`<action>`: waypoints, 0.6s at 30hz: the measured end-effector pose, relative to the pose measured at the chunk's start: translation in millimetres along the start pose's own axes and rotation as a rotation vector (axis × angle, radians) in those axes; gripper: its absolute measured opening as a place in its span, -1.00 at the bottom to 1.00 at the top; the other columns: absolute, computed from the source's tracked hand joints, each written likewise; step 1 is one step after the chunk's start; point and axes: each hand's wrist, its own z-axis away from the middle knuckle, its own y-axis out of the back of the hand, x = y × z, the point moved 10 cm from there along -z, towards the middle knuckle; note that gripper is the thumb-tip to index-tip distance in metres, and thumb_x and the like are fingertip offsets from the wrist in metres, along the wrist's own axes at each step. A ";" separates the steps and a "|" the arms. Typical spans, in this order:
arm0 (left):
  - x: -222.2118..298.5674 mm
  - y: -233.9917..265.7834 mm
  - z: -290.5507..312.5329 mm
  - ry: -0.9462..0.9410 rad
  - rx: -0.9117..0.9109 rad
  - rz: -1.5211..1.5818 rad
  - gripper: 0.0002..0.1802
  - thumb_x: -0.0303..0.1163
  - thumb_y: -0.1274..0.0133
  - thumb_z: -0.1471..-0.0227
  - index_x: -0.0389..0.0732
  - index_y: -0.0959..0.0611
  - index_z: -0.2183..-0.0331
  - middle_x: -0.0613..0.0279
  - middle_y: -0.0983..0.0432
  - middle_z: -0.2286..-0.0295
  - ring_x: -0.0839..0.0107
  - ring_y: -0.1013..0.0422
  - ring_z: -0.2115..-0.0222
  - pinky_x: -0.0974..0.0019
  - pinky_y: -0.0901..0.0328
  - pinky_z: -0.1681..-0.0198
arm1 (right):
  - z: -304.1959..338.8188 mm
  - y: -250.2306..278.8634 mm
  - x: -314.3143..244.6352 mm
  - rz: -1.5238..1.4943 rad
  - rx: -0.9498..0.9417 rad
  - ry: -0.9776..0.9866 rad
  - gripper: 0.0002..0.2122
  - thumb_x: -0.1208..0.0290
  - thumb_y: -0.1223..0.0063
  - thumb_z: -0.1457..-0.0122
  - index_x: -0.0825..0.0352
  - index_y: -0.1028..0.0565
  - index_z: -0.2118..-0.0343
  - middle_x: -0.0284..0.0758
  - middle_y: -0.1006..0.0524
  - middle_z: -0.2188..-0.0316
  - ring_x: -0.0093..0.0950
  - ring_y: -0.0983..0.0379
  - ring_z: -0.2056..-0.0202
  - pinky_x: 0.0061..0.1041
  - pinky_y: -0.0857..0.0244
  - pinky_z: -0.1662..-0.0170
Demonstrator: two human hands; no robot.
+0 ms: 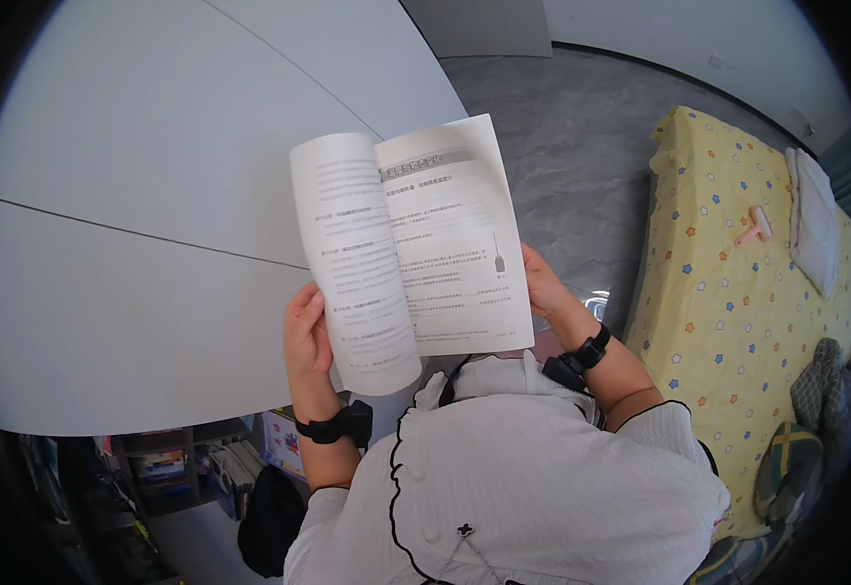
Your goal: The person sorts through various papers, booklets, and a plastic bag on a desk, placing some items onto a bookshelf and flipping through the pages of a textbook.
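An opened paperback book [460, 253] with printed white pages is held up in front of me between both hands. Its left-hand pages curl over toward my left hand [306, 327], whose fingers are closed on their outer edge. At the lower right edge of the book, my right hand [540, 283] grips the page side, with most of its fingers hidden behind the paper. The right page shows lines of text and a small dark drawing. A black band with a small device sits on each of my wrists.
White cabinet panels [153, 127] fill the left. At right stands a bed with a yellow star-patterned cover [708, 292], bearing a pink-handled roller [755, 226], a pale pillow [813, 219] and dark clothing [825, 390]. Shelves with books [160, 466] stand at lower left, over a grey floor [562, 117].
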 end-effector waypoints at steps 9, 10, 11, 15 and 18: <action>33.1 34.3 15.5 -0.108 0.070 0.035 -0.66 -0.47 0.02 -0.06 -0.48 -0.45 0.14 -0.07 -0.50 0.24 0.24 -0.49 0.26 0.25 -0.42 0.17 | -4.2 14.0 -6.6 0.004 0.040 0.024 -0.61 0.54 0.02 -0.15 0.35 -0.27 -0.06 -0.34 -0.45 0.11 -0.60 -0.44 0.17 -0.59 -0.39 0.15; 35.8 34.9 16.5 -0.112 0.083 0.038 -0.66 -0.47 0.01 -0.05 -0.48 -0.45 0.14 -0.08 -0.50 0.24 0.22 -0.49 0.26 0.24 -0.43 0.17 | -4.5 14.5 -7.3 -0.004 0.045 0.024 -0.60 0.54 0.03 -0.15 0.34 -0.27 -0.07 -0.34 -0.45 0.11 -0.60 -0.44 0.17 -0.60 -0.39 0.15; 38.1 35.9 17.9 -0.118 0.096 0.044 -0.66 -0.47 0.00 -0.05 -0.47 -0.45 0.15 -0.09 -0.50 0.25 0.21 -0.49 0.27 0.22 -0.43 0.18 | -4.3 13.8 -8.1 -0.009 0.049 0.024 -0.60 0.54 0.03 -0.15 0.34 -0.26 -0.07 -0.33 -0.45 0.11 -0.60 -0.44 0.17 -0.60 -0.39 0.16; 45.0 34.0 20.5 -0.125 0.102 0.062 -0.66 -0.45 0.00 -0.05 -0.43 -0.44 0.14 -0.08 -0.51 0.26 0.18 -0.49 0.27 0.18 -0.44 0.18 | -4.7 17.4 -6.5 0.003 0.054 0.015 -0.59 0.53 0.03 -0.15 0.33 -0.26 -0.09 -0.33 -0.45 0.11 -0.60 -0.44 0.17 -0.60 -0.39 0.16; 46.4 28.3 25.5 -0.146 0.194 0.148 -0.60 -0.39 0.01 -0.06 -0.40 -0.40 0.08 -0.07 -0.48 0.21 0.18 -0.49 0.25 0.17 -0.44 0.19 | -3.8 16.3 -10.0 0.023 0.049 0.035 -0.60 0.53 0.03 -0.15 0.34 -0.26 -0.08 -0.32 -0.45 0.11 -0.59 -0.45 0.18 -0.60 -0.39 0.16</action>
